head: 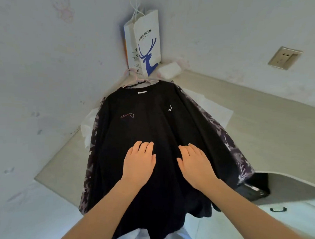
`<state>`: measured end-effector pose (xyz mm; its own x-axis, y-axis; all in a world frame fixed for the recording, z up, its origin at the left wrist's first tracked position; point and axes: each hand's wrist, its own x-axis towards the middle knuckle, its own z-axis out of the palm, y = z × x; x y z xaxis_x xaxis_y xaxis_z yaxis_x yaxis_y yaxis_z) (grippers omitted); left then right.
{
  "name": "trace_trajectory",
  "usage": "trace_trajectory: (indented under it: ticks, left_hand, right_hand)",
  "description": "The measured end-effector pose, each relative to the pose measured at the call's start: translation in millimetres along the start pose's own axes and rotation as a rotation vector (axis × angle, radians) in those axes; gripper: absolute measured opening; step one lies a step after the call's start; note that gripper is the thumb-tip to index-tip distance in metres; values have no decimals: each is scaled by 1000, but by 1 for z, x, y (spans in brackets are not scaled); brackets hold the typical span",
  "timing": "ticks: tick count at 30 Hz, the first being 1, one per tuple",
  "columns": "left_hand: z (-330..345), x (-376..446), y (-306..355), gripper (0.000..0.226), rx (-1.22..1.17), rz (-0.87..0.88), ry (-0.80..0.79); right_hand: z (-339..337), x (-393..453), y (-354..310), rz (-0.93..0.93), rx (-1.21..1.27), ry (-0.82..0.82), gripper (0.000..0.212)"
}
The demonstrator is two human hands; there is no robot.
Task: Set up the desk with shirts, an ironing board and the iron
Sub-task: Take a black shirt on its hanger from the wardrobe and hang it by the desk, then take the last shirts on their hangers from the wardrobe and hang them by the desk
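Head view: left hand and right hand lie flat, fingers extended, gripping nothing, on black shirt spread over desk. Looks like smoothing step. Board and iron unseen; fetch next, probably.

patterned shirt: mostly hidden under black shirt | hem: cropped

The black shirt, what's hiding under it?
Under the black shirt a purple patterned shirt sticks out at both sides, and something white peeks out on the left. The shirt hides the rest.
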<state>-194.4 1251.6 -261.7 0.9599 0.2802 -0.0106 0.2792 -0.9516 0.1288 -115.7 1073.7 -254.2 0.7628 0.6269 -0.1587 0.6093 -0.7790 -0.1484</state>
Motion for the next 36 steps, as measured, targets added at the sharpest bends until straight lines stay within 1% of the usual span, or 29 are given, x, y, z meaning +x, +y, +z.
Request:
trace_trajectory:
  ticks: [3,6,12,16,19,23,25,28,30,35,36]
  left_hand:
    - [9,-47,24,46,-35,90,-15]
    - [23,-82,46,43,-81,183,19]
    - [25,-127,98,38,-160,365,58]
    - [25,-151,135,34,-200,489,52]
    - [26,-174,166,29,-209,551,1]
    - [35,-217,213,27,-187,677,-52]
    - [41,-246,237,29,-179,747,-55]
    - [49,-293,275,31,-160,836,-60]
    - [53,-323,297,30,-169,847,-88]
    - [70,-412,362,16,-192,976,-153]
    - [73,-428,374,18,-202,1006,-158]
  right_hand:
    - [5,-56,-3,75,46,45,47]
    - [8,-105,2,179,81,105,44]
    - [17,-201,8,408,129,93,44]
    - [28,-258,13,536,127,78,45]
    - [37,-303,22,590,152,66,46]
    - [51,-369,36,659,152,117,40]
    - [59,-406,43,705,138,162,36]
    - [67,-465,51,789,135,214,38]
    - [74,-503,56,832,138,241,38]
    - [105,-617,71,949,112,290,36]
    - [111,-637,73,974,114,296,36]
